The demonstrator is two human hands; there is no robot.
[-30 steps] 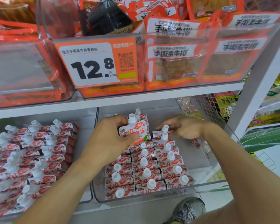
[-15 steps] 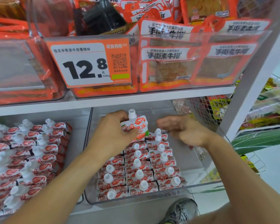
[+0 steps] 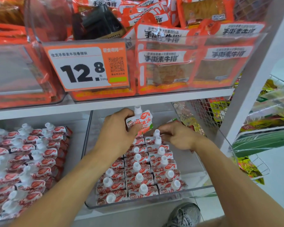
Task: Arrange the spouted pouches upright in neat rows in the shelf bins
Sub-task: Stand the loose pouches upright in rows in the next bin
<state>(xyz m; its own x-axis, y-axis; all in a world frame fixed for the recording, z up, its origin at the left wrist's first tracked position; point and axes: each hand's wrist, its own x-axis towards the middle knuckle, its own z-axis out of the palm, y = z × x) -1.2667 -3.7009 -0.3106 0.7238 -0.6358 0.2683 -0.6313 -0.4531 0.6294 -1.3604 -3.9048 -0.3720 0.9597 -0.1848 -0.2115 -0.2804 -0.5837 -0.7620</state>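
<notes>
One raised pouch [image 3: 140, 122] gripped upright in left hand [image 3: 118, 135], over the rows' back end | right hand [image 3: 180, 136] beside it pinches a back-row pouch [image 3: 156, 136] by its cap | risk: lowering it blind topples the standing rows [image 3: 138, 174] below in the clear bin [image 3: 195, 192].

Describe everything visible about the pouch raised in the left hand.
The raised pouch is a small soft pack, glossy like plastic film, white with red lettering, a strawberry picture and a green patch low on its front. A white screw cap tops its spout. It stands upright, front toward the camera, lifted above the back of the pouch rows in the clear bin. The left hand holds it from its left side, thumb across the lower front. Its bottom edge is hidden.
</notes>
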